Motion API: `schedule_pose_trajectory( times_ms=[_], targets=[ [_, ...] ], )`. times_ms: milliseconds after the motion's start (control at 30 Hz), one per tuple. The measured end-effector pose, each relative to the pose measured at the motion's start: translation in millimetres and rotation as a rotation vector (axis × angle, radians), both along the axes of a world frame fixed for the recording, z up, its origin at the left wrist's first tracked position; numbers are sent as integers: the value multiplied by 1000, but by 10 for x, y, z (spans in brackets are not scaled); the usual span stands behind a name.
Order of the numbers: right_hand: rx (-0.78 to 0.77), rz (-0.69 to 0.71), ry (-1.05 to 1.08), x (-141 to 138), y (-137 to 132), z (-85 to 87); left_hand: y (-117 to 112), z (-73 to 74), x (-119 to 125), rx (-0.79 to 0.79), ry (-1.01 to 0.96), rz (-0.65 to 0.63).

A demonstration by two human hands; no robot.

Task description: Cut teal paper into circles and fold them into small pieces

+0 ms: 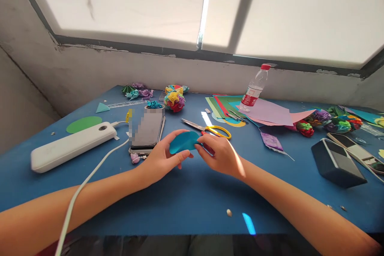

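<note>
Left hand (162, 159) pinches blue paper (182, 142); right hand (222, 155) pinches its right edge. Light, even pressure should limit stray creases.

At left on the blue desk (180, 212), a white power bank (73, 147) with a white cable (100, 162), beside a flat green oval (84, 123). Nearer the middle, a phone (147, 130) with a small purple charm (135, 158). Toward the back, a red-capped bottle (252, 95) by a lilac sheet (270, 113). At right, a dark boxy device (336, 164) close to another phone (352, 149). Behind, a pale wall (168, 72).
</note>
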State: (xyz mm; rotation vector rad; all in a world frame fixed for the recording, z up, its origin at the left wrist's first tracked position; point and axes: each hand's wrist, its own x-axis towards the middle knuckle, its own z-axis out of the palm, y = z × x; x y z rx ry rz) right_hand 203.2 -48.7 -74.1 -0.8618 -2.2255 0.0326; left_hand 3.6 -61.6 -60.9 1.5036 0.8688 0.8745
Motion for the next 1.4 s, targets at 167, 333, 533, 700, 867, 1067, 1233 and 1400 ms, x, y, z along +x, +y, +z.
schedule_pose_trajectory(
  times_ms=[167,333,533,700,867,1067,1233,1400],
  targets=[
    [-226,-97,89,-8,-27,23,7,-23,16,8,-7,3],
    [-451,-29,165,-21,-18,74,-5,-20,10,0,-21,-21],
    [-547,11,288,-54,10,54,15,-30,1,6,49,-96],
    [-490,14,314,-64,8,30,33,-33,4,30,143,-98],
    [-444,5,283,-45,13,40,34,-35,7,62,188,-81],
    [-421,-13,246,-30,32,35,29,-46,-5,87,224,-88],
    [-442,-14,239,-34,32,29,26,-57,-22,107,264,-89],
    [-439,-4,234,-39,35,35,32,-53,-35,174,336,-54]
  ],
)
